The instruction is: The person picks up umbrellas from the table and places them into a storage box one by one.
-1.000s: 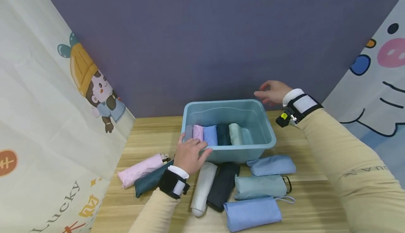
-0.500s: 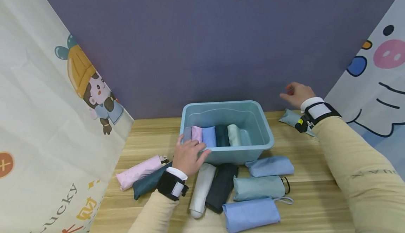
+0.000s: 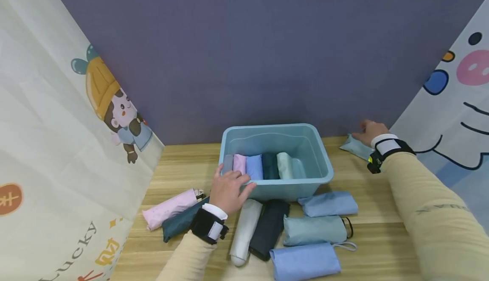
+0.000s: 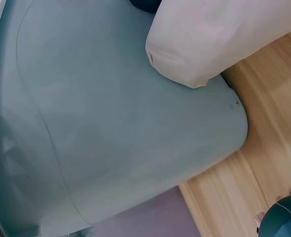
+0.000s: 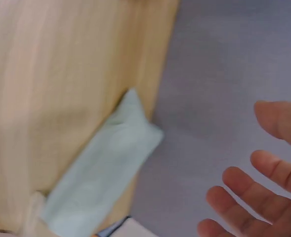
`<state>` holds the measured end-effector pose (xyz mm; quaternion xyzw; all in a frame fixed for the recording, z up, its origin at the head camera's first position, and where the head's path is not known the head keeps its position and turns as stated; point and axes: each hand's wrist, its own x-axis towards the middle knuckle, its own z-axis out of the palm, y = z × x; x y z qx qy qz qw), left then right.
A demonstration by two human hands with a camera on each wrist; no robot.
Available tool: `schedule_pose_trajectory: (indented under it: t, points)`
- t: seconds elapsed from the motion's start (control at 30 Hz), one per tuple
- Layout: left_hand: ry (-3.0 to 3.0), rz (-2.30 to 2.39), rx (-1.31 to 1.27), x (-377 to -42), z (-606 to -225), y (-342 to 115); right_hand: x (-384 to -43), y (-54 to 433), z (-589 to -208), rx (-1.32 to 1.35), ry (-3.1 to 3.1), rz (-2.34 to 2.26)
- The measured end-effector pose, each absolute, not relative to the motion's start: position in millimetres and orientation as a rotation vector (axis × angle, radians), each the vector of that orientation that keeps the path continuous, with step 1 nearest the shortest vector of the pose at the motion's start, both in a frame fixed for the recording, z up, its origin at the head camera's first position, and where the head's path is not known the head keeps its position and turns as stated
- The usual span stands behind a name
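My left hand (image 3: 229,192) rests on the front-left rim of a blue plastic bin (image 3: 286,191), fingers over the edge. Inside stand folded umbrellas in a row: grey (image 3: 228,163), pink (image 3: 239,163), blue (image 3: 254,167), dark green (image 3: 270,166) and pale green (image 3: 285,165). At the back right, my right hand (image 3: 371,132) is close over another pale green folded umbrella (image 3: 356,147). In the right wrist view this umbrella (image 5: 101,168) lies on the wood, apart from the spread fingers (image 5: 244,182). The left wrist view shows the bin's outer wall (image 4: 110,123).
In front of the bin lie a white umbrella (image 3: 245,232), a black one (image 3: 269,229) and several blue and green ones (image 3: 315,231) on the wooden table (image 3: 382,230). Left of them are a pink umbrella (image 3: 170,209) and a dark teal one (image 3: 183,219). A grey-purple wall (image 3: 244,60) stands behind.
My right hand has moved right from beside the bin's back-right corner and lowered over the pale green umbrella at the back right. The left hand has stayed on the bin's rim.
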<state>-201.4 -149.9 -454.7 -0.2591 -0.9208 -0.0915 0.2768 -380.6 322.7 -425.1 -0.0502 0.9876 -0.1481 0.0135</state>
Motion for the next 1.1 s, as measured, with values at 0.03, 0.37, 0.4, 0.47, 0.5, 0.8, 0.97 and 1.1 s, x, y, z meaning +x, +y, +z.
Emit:
schedule_pose_trajectory:
  t: [0.03, 0.37, 0.4, 0.47, 0.5, 0.8, 0.97, 1.1]
  points:
    - [-2.474, -0.244, -0.697, -201.5, -454.9, -149.8, -381.3, 324.9, -429.8, -0.142, 3.064, -0.448]
    - [-2.473, -0.249, -0.695, -202.0, -456.8, -150.4, -384.3, 340.9, -475.5, -0.071, 3.077, -0.373]
    - [-2.467, -0.249, -0.698, -202.4, -457.2, -150.3, -384.0, 342.6, -479.3, -0.055, 3.072, -0.368]
    - [-2.459, -0.250, -0.706, -202.9, -457.6, -149.9, -383.5, 345.9, -487.2, -0.015, 3.060, -0.372]
    - [-2.457, -0.251, -0.708, -203.2, -457.7, -149.7, -383.7, 347.2, -491.0, 0.000, 3.060, -0.367]
    - [-2.469, -0.268, -0.697, -203.6, -457.1, -149.2, -392.4, 355.2, -530.1, 0.063, 3.047, -0.369]
    - [-2.473, -0.274, -0.698, -203.2, -456.6, -148.6, -383.4, 348.2, -533.2, 0.120, 3.014, -0.431]
    - [-2.474, -0.269, -0.704, -203.1, -455.3, -148.2, -378.5, 341.8, -528.1, 0.156, 2.986, -0.438]
